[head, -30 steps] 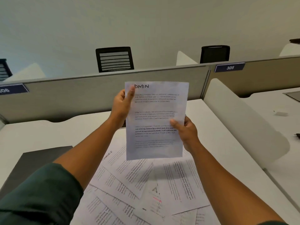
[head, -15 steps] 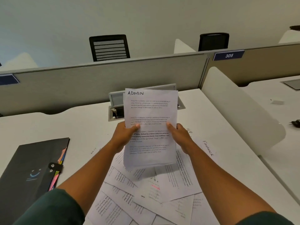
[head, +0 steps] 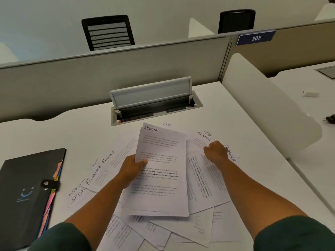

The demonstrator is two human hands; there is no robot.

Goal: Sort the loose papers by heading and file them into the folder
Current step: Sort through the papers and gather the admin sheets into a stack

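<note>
Head view: the ADMIN sheets [head: 161, 171] look light, floppy and slippery, best pinched at an edge. The left hand [head: 133, 167] pinches their left edge, thumb on top, above the loose papers [head: 204, 180]. The right hand [head: 216, 151], fingers curled, reaches right onto another page; its grasp is unclear. The folder [head: 27, 192] lies closed, far left on the table [head: 72, 127].
</note>
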